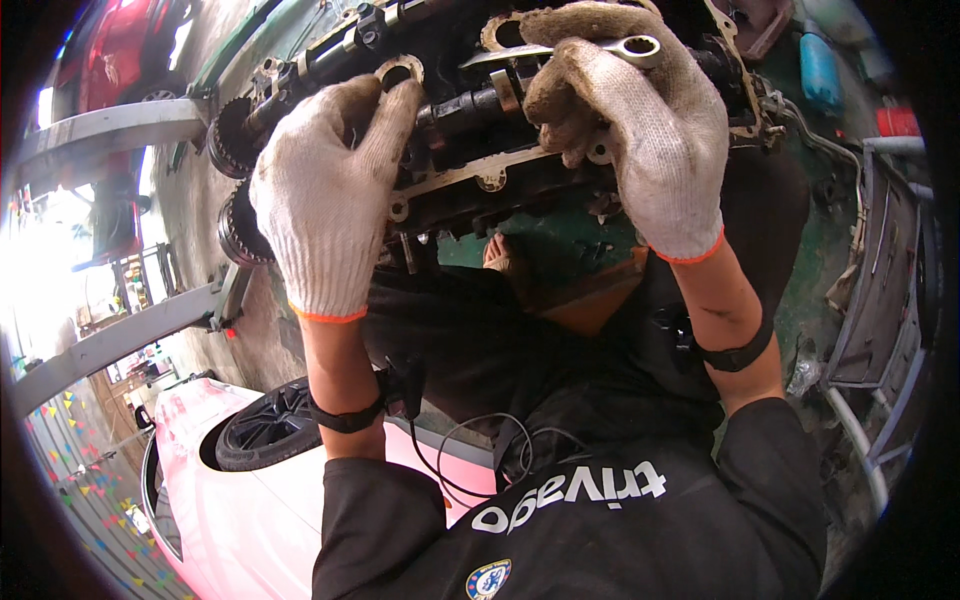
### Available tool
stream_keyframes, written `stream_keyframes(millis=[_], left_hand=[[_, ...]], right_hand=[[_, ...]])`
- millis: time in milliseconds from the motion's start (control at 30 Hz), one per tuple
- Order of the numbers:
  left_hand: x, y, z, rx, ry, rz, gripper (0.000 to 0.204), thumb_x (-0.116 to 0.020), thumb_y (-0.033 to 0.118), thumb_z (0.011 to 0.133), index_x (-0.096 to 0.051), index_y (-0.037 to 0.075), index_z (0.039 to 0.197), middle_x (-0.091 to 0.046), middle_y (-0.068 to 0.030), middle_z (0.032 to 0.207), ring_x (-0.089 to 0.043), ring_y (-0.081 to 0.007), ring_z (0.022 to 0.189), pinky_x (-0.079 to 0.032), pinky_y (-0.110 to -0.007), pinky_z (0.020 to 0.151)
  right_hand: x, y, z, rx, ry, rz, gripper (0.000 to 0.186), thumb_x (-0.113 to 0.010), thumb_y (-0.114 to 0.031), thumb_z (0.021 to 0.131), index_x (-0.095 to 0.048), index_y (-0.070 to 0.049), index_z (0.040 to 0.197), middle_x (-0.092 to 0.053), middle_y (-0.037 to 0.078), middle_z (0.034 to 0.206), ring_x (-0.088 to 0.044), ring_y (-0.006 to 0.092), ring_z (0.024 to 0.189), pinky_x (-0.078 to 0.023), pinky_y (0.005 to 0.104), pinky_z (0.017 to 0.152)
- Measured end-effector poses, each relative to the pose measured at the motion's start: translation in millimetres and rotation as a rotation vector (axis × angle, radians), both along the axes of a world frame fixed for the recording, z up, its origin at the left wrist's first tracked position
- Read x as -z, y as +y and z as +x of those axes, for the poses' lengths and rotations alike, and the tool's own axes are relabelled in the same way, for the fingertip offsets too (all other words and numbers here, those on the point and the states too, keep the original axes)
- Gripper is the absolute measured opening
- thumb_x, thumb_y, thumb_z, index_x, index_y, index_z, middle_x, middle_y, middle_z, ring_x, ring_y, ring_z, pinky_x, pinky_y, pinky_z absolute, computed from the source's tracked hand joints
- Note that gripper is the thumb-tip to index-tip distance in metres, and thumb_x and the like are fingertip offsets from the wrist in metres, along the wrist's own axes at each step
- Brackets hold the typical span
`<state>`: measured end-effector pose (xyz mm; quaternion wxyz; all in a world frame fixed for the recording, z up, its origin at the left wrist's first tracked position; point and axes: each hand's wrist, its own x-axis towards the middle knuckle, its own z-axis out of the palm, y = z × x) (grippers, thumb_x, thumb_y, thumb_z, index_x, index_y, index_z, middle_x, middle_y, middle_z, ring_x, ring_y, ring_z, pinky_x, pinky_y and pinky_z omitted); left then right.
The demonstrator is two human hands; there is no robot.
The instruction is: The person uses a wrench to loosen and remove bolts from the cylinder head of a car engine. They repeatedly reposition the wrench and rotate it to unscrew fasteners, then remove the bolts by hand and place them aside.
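Both my hands wear white knit gloves with orange cuffs, dirty at the fingertips. An engine cylinder head (460,178) with a dark camshaft (468,112) lies before me. My right hand (650,130) is closed on a combination wrench (640,47); its ring end shows at the knuckles, and its shaft points left over the camshaft. My left hand (335,185) is at the left part of the head, thumb and fingers drawn together beside a tan ring-shaped edge (402,68). What its fingertips hold, if anything, is hidden.
Toothed sprockets (240,225) sit at the head's left end. Grey metal beams (110,135) stand at the left. A pink car (250,510) is at lower left. A metal frame rack (880,270), a blue bottle (818,70) and a red object (897,122) are at the right.
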<state>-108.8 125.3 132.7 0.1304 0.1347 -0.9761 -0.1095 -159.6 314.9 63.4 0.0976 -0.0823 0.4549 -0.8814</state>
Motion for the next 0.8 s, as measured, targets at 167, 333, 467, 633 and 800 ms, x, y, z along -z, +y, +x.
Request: stream_keyframes(millis=[167, 333, 467, 633, 800], left_hand=[[-4, -8, 0, 0.037, -0.071, 0.106, 0.044, -0.072, 0.042, 0.093, -0.079, 0.001, 0.108, -0.078, -0.0166, 0.093, -0.076, -0.0256, 0.081, -0.056, -0.036, 0.077], [1, -6, -1, -0.034, -0.051, 0.051, 0.044, -0.074, 0.043, 0.091, -0.079, -0.001, 0.094, -0.074, -0.0158, 0.076, -0.072, -0.0279, 0.066, -0.054, -0.036, 0.067], [5, -9, -1, 0.059, 0.038, -0.014, 0.042, -0.072, 0.041, 0.093, -0.08, 0.0, 0.094, -0.075, -0.0152, 0.091, -0.073, -0.0289, 0.086, -0.054, -0.039, 0.08], [7, -11, -2, 0.13, 0.067, -0.049, 0.039, -0.071, 0.039, 0.094, -0.079, 0.0, 0.094, -0.075, -0.0141, 0.101, -0.07, -0.0301, 0.097, -0.052, -0.04, 0.088], [7, -6, -1, 0.02, -0.007, -0.131, 0.041, -0.072, 0.041, 0.093, -0.079, 0.002, 0.095, -0.074, -0.0136, 0.097, -0.07, -0.0308, 0.094, -0.053, -0.042, 0.086]], right_hand=[[-1, 4, -1, -0.048, 0.03, 0.059, 0.02, -0.057, -0.004, 0.103, -0.067, 0.002, 0.12, -0.074, 0.009, 0.088, -0.066, 0.008, 0.068, -0.05, 0.0193, 0.059], [-3, 4, -1, -0.047, 0.031, 0.077, 0.021, -0.056, -0.004, 0.103, -0.067, 0.002, 0.12, -0.074, 0.009, 0.088, -0.066, 0.0082, 0.068, -0.051, 0.0194, 0.059], [-2, 2, -1, -0.041, 0.0, 0.065, 0.021, -0.057, -0.004, 0.103, -0.067, 0.002, 0.121, -0.074, 0.009, 0.088, -0.066, 0.0081, 0.067, -0.051, 0.0195, 0.059], [-3, 4, 0, -0.049, 0.029, 0.08, 0.021, -0.057, -0.004, 0.103, -0.067, 0.002, 0.121, -0.074, 0.008, 0.089, -0.066, 0.0082, 0.069, -0.052, 0.0194, 0.061], [-4, 0, 0, -0.022, -0.011, 0.091, 0.021, -0.057, -0.004, 0.103, -0.067, 0.002, 0.121, -0.074, 0.008, 0.088, -0.066, 0.008, 0.068, -0.053, 0.0195, 0.061]])
